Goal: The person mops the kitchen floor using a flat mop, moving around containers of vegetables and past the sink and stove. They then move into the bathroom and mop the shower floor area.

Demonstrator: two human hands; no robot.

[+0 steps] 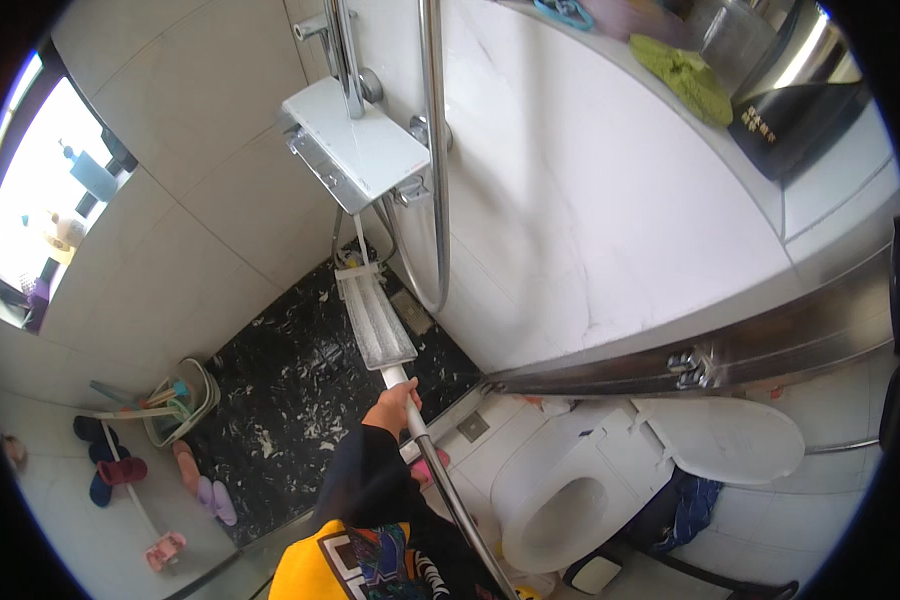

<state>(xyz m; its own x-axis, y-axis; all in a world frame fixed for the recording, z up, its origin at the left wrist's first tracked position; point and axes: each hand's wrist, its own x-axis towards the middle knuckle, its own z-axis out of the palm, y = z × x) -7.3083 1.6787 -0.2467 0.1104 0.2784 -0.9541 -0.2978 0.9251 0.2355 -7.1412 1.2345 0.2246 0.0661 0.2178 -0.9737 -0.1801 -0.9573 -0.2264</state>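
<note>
My left hand (394,409), in a dark sleeve, is closed around the white upper part of a flat mop's pole (450,480). The pole's lower metal length runs down to the right past my body. At its far end the long pale mop head (376,319) points away from me over the black marbled shower floor (292,397). A thin stream of water (361,238) drops from beneath the shower shelf (360,146) onto the head's far end. My right hand is out of view.
Nested basins (184,401) and lavender slippers (216,501) are at the left wall. A drain grate (411,311) lies right of the mop head. The toilet (562,517), lid raised, stands at right. Bottles (92,176) line the window sill. A shower hose (441,225) hangs close by.
</note>
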